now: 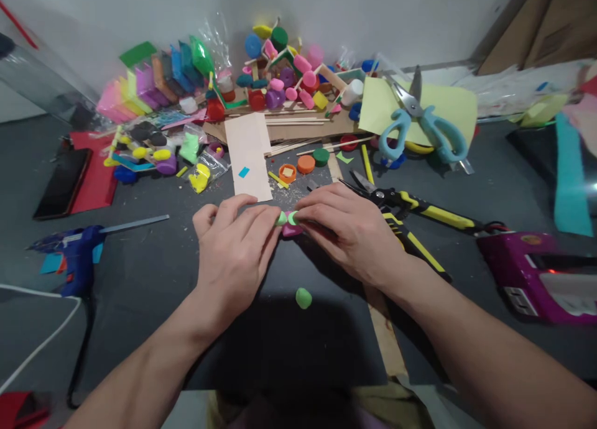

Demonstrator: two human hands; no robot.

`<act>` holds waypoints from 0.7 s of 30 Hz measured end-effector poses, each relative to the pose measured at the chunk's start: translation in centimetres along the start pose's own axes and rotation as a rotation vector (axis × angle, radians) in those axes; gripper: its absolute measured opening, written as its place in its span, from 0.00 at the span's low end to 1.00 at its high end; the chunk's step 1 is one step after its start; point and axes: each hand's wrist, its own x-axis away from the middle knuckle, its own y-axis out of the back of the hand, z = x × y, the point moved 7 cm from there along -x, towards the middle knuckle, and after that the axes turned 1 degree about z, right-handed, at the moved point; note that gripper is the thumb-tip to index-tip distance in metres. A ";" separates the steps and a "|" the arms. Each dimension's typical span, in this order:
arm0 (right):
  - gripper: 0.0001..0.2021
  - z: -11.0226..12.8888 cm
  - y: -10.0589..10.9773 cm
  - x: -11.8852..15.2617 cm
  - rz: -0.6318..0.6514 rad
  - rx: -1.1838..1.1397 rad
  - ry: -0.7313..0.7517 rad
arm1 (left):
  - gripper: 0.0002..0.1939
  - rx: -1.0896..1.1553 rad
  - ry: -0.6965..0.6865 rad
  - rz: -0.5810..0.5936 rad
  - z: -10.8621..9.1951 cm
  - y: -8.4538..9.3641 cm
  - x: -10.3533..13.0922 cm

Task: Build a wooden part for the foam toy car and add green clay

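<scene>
My left hand is closed, its thumb and fingertips pinching a light green clay piece. Opposite it, my right hand is closed on another light green clay piece. The two green pieces sit side by side, nearly touching. Just beneath them shows a pink piece, partly covered by my fingers; I cannot tell whether it is held too. Closer to me, a loose light green clay lump lies on the dark table.
Black-and-yellow pliers lie right of my hand, with blue-handled scissors behind. A blue glue gun stands far left, a purple device far right. Bottle caps, a pale wooden sheet and clay packets fill the back.
</scene>
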 end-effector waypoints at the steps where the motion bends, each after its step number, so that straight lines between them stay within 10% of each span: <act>1: 0.06 0.0 0.0 0.0 -0.001 0.000 -0.002 | 0.06 0.002 -0.001 -0.003 0.0 0.0 0.0; 21: 0.08 0.1 -0.2 -0.1 0.033 -0.025 0.019 | 0.05 0.021 0.001 -0.025 0.1 0.0 0.0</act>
